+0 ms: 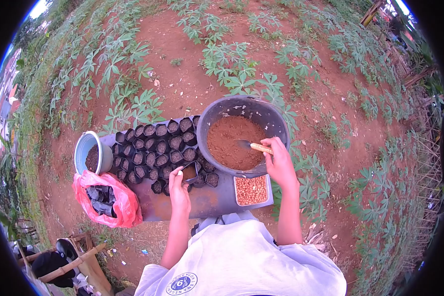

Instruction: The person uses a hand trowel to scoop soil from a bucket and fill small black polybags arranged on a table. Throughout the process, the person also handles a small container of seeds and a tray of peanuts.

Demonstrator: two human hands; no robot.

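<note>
My left hand (179, 191) is closed around a small black seedling bag (197, 168) with reddish-brown soil inside, held over the near edge of the rows of bags. My right hand (280, 160) grips a small trowel by its light wooden handle (260, 147). The trowel's blade rests in the reddish-brown soil (232, 135) in a large dark bucket (277, 118). Rows of seedling bags (149, 144) filled with darker soil stand on the table to the left of the bucket.
A clear container of tan seeds or kernels (251, 190) sits at the table's (163, 207) near right corner. On the left are a light blue pail (104, 157) holding dark soil and a red plastic bag (130, 209) with black bags inside. Leafy plants (229, 61) grow beyond.
</note>
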